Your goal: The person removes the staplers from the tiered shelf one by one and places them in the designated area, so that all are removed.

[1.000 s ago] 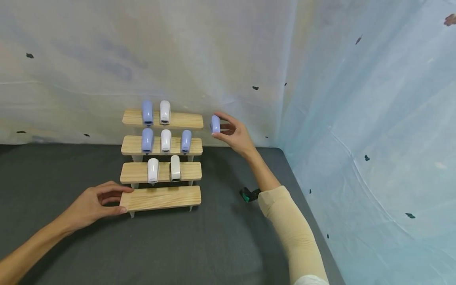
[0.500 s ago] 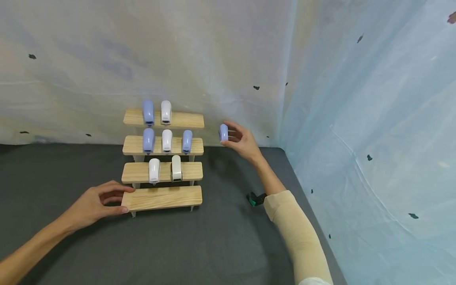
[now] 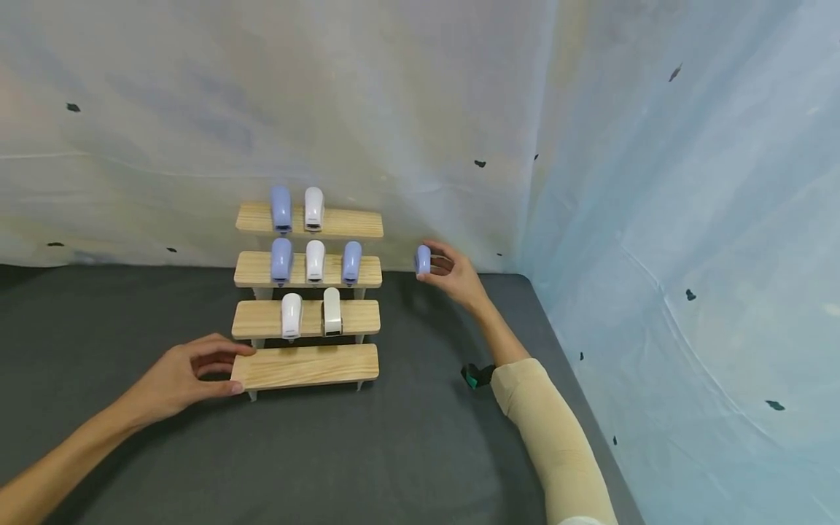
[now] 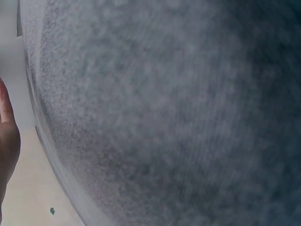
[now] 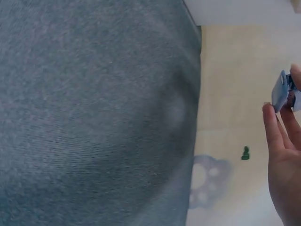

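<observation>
A wooden step shelf [image 3: 305, 366] has its lowest board's left end between the thumb and fingers of my left hand [image 3: 173, 379], which grips it at the corners. To the right of the shelf, my right hand [image 3: 459, 278] pinches a small purple-blue stapler [image 3: 423, 260] in the air. On the top board stand a purple stapler [image 3: 281, 208] and a white stapler [image 3: 314, 208]. The second board carries two purple staplers and a white one between them. Two whitish staplers, one of them squarer [image 3: 332, 312], stand on the third board. The lowest board is bare.
A dark grey cloth [image 3: 328, 459] covers the table. Patterned fabric hangs behind it and along the right side [image 3: 689, 219]. A black strap with a green part [image 3: 474, 376] shows by my right forearm.
My right hand has come down and slightly right, away from the upper boards, with the stapler still in its fingers. The left hand stays on the lowest board. The head view has shifted slightly.
</observation>
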